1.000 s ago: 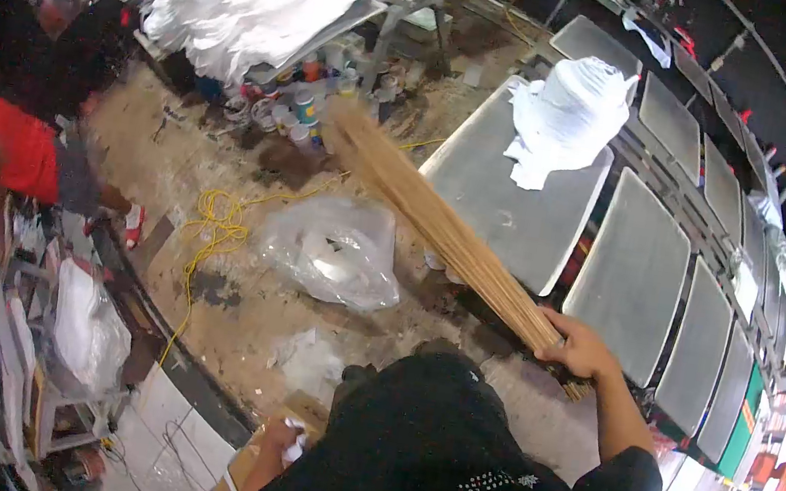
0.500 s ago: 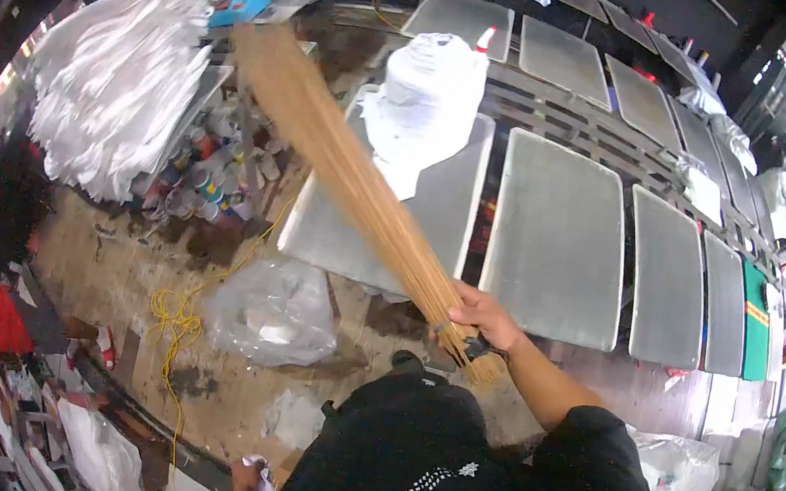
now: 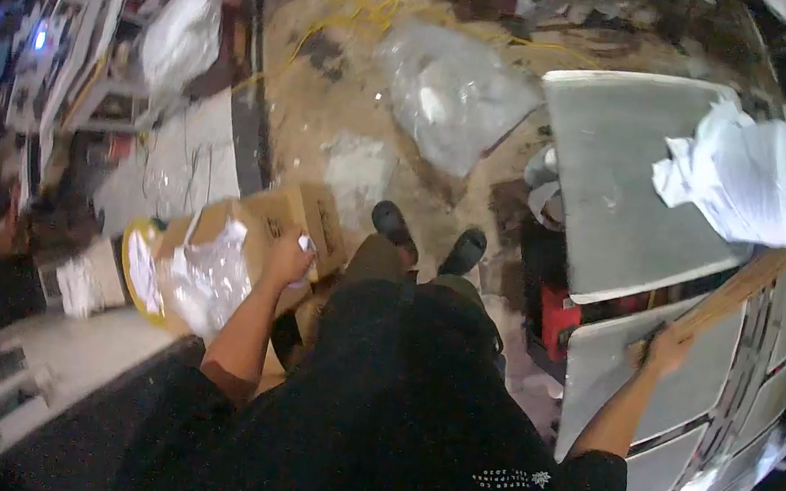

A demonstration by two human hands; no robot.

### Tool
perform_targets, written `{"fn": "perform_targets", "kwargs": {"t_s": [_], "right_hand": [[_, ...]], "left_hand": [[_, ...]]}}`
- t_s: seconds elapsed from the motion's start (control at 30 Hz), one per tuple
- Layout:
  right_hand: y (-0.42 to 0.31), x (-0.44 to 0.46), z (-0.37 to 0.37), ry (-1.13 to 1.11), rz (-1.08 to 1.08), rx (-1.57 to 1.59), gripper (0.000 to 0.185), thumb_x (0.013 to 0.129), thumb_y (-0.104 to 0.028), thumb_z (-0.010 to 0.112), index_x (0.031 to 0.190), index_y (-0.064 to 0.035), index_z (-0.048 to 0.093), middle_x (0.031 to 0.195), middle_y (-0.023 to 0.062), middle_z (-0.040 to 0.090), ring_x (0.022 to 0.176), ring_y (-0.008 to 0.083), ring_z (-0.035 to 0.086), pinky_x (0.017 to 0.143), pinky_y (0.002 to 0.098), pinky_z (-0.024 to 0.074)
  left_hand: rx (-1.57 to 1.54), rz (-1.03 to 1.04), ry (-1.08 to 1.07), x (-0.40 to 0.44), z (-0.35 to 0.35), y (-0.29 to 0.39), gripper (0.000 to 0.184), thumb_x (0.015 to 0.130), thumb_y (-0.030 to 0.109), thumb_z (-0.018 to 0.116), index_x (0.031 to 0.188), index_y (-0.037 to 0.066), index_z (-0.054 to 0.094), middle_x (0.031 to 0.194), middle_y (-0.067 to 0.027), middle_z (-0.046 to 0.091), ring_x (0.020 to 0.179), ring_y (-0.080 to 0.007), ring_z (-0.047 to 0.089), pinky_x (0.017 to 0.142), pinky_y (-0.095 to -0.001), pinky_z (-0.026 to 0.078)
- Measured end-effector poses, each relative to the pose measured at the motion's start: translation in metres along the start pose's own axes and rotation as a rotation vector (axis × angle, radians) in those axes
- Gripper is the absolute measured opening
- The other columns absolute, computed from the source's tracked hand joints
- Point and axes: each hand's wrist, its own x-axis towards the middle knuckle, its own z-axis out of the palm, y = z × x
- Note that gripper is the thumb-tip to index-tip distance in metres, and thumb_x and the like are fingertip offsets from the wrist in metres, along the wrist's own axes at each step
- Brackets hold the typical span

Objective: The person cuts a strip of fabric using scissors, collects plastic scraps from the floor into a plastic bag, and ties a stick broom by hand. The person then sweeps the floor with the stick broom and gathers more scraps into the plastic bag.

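My right hand is closed around the tied end of a stick broom, a bundle of thin brown sticks. The broom slants up and away over the grey boards, its far end near a pile of white cloth. That pile rests on a grey flat board with a pale rim. On the other side, my left hand is closed on a small crumpled white piece, cloth or paper, I cannot tell which. Beneath it stands a cardboard box.
Clear plastic wrap lies over the boxes at left. A large clear plastic bag sits on the stained floor, near a yellow cord. More grey boards line the right side. Metal racks stand at the far left.
The view has swung left and down toward my feet. The broom stays in my right hand and now appears at the right. My left hand, low before, now shows over the box.
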Motion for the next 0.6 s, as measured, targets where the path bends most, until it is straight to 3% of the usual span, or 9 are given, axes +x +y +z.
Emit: {"fn": "perform_targets", "kwargs": {"t_s": [0.1,0.2,0.27,0.33,0.37,0.43,0.5,0.57,0.6], "right_hand": [[0.017,0.01,0.013,0.047,-0.094,-0.215,0.069,0.077,-0.039,0.06,0.13,0.0006,0.039,0.112,0.0253,0.054,0.102,0.04,0.053,0.088,0.0445,0.0418],[-0.03,0.011,-0.009,-0.087,0.049,-0.41,0.068,0.075,-0.04,0.064,0.125,0.0017,0.044,0.124,0.0229,0.047,0.107,0.0382,0.05,0.089,0.0442,0.0407],[-0.078,0.012,-0.012,0.399,-0.254,-0.133,0.054,0.077,-0.031,0.065,0.118,0.0006,0.05,0.127,0.0203,0.045,0.108,0.0351,0.05,0.087,0.0402,0.0427],[-0.191,-0.022,-0.037,0.322,-0.538,-0.013,0.046,0.079,-0.024,0.064,0.115,0.0004,0.051,0.122,0.0184,0.048,0.106,0.0319,0.05,0.087,0.0379,0.0431],[-0.251,-0.059,-0.038,0.238,-0.79,0.106,0.038,0.081,-0.017,0.063,0.113,0.0001,0.052,0.118,0.0166,0.051,0.105,0.0287,0.051,0.086,0.0356,0.0436],[-0.309,-0.126,0.006,-0.398,-0.586,0.629,0.03,0.082,-0.008,0.059,0.111,-0.0014,0.053,0.113,0.0115,0.053,0.103,0.0232,0.052,0.086,0.0332,0.0435],[-0.36,-0.211,0.054,-0.821,-0.751,0.62,0.033,0.075,-0.007,0.067,0.106,-0.0023,0.056,0.106,0.0103,0.054,0.099,0.0193,0.051,0.087,0.031,0.0414],[-0.383,-0.292,0.109,-1.252,-0.797,0.321,0.035,0.075,-0.009,0.067,0.107,-0.0032,0.057,0.097,0.0073,0.059,0.091,0.0177,0.056,0.083,0.0307,0.0441],[-0.381,-0.334,0.141,-1.434,-0.769,0.357,0.039,0.078,-0.009,0.064,0.115,-0.0039,0.052,0.099,0.0058,0.058,0.094,0.0162,0.054,0.085,0.0305,0.0424]], "left_hand": [[-0.11,-0.205,0.025,-0.033,0.006,-0.005,0.031,0.067,0.014,0.064,0.095,0.003,0.055,0.089,-0.0231,0.061,0.084,-0.0404,0.058,0.075,-0.0449,0.045],[-0.088,-0.2,0.114,-0.055,0.048,-0.058,0.032,0.068,0.013,0.064,0.096,0.004,0.054,0.083,-0.0214,0.061,0.081,-0.0406,0.058,0.074,-0.0443,0.046],[-0.195,-0.305,0.063,-0.059,0.054,-0.064,0.032,0.068,0.013,0.064,0.097,0.004,0.054,0.084,-0.021,0.06,0.082,-0.0397,0.058,0.075,-0.0436,0.045],[-0.304,-0.4,0.012,-0.052,0.068,-0.075,0.032,0.069,0.014,0.064,0.098,0.004,0.054,0.085,-0.0205,0.059,0.084,-0.0387,0.057,0.076,-0.0429,0.045],[-0.314,-0.423,0.059,-0.044,0.089,-0.087,0.031,0.07,0.014,0.063,0.097,0.004,0.054,0.088,-0.021,0.059,0.087,-0.0372,0.057,0.076,-0.0413,0.045],[-0.351,-0.487,0.102,-0.03,0.122,-0.1,0.03,0.072,0.015,0.063,0.097,0.003,0.053,0.091,-0.0214,0.058,0.09,-0.0357,0.056,0.077,-0.0397,0.045],[-0.441,-0.528,0.252,0.002,0.147,-0.101,0.03,0.075,0.017,0.063,0.1,0.003,0.054,0.097,-0.0182,0.057,0.093,-0.0289,0.056,0.077,-0.0367,0.044],[-1.195,-0.862,0.086,0.041,0.183,-0.115,0.031,0.08,0.022,0.061,0.105,0.005,0.054,0.097,-0.0124,0.058,0.089,-0.0204,0.056,0.076,-0.0342,0.045],[-1.351,-0.76,-0.014,0.063,0.176,-0.108,0.035,0.082,0.026,0.059,0.109,0.004,0.053,0.099,-0.0102,0.058,0.09,-0.0174,0.055,0.076,-0.0336,0.045]]}}
